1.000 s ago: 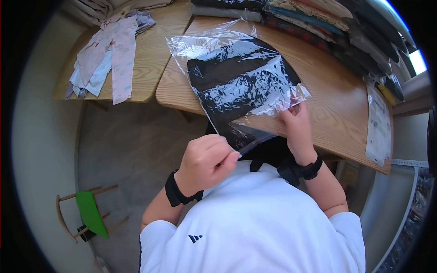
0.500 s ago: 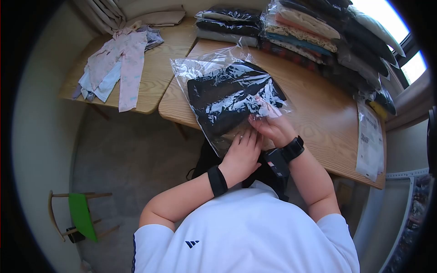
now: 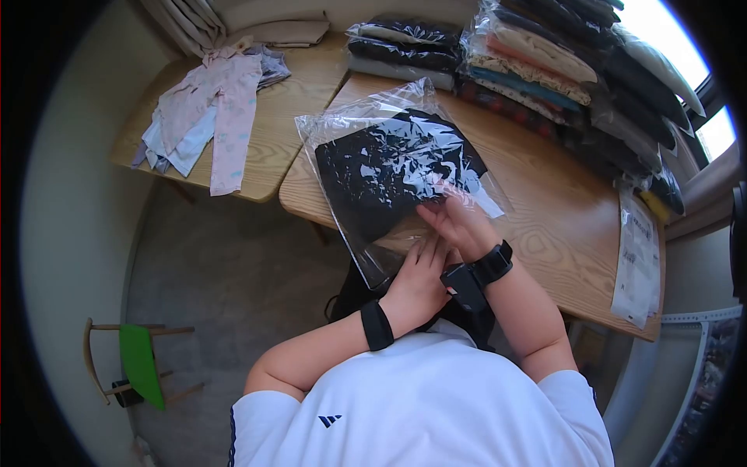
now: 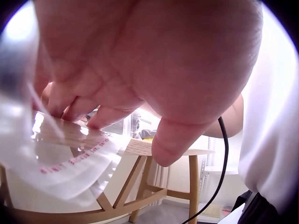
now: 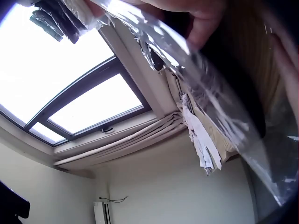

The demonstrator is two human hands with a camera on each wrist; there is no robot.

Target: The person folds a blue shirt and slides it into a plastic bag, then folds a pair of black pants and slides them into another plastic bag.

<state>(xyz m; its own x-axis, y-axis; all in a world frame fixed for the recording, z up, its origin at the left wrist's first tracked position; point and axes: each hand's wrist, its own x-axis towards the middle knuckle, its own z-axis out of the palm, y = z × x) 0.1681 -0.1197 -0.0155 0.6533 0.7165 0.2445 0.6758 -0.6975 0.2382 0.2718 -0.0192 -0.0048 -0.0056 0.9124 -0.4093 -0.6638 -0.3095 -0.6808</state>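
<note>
A clear plastic bag [image 3: 311,128] with a folded black garment [image 3: 350,175] inside lies at the table's near edge, its lower end hanging toward the body. My left hand [image 3: 420,280] rests with straight fingers at the bag's near end; in the left wrist view the film [image 4: 84,165] with red print lies under those fingers, and the thumb stands apart. My right hand [image 3: 459,229] is just beyond and to the right, its fingers extended under shiny film at the garment's near right side. In the right wrist view, the film [image 5: 205,88] passes before the right fingers.
Stacks of bagged folded clothes [image 3: 537,62] line the table's back. Pink patterned clothing [image 3: 233,101] lies on the left table [image 3: 264,167]. Flat printed plastic bags [image 3: 636,257] lie at the right end of the near table [image 3: 545,210]. A green-seated chair [image 3: 142,366] stands at lower left.
My left hand has let go of the bag's near corner and moved right, its fingers straightening. My right hand has moved left from the bag's right edge, bringing both hands close together.
</note>
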